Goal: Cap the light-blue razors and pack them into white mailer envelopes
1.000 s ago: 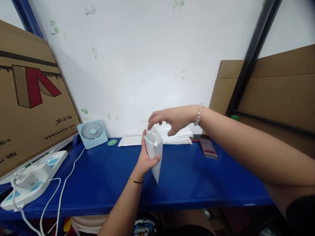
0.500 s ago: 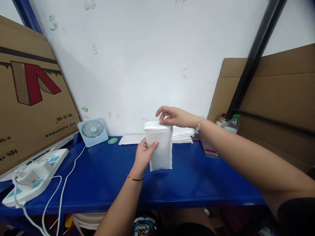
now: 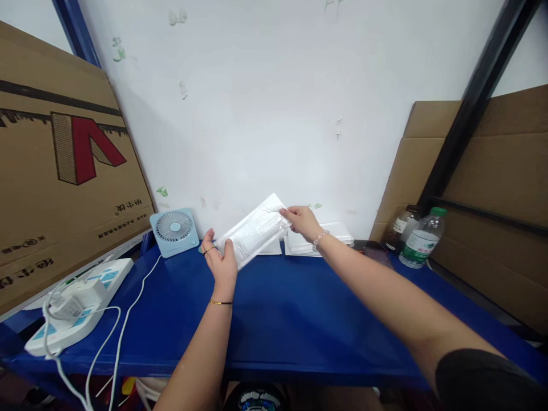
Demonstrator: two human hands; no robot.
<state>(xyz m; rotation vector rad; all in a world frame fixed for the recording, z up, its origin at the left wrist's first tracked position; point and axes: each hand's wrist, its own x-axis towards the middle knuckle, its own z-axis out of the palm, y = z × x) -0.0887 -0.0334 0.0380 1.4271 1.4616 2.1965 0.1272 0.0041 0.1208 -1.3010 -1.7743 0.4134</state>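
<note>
A white padded envelope is held up above the blue table, slanting from lower left to upper right. My left hand grips its lower left end, thumb on the near face and the other fingers partly behind it. At the upper right end, my right hand pinches the edge between thumb and fingers. Behind, a stack of white padded envelopes lies against the wall, partly covered by my right hand and wrist.
A light blue fan stands at the back left, near a white power strip with plugs and cables. Two bottles, one green-capped, and a phone are at right. Cardboard sheets flank the blue table.
The padded envelope has turned from upright to slanted. My right hand, earlier at its top with loose fingers, now pinches its right end. My left hand has shifted left. The view has moved slightly.
</note>
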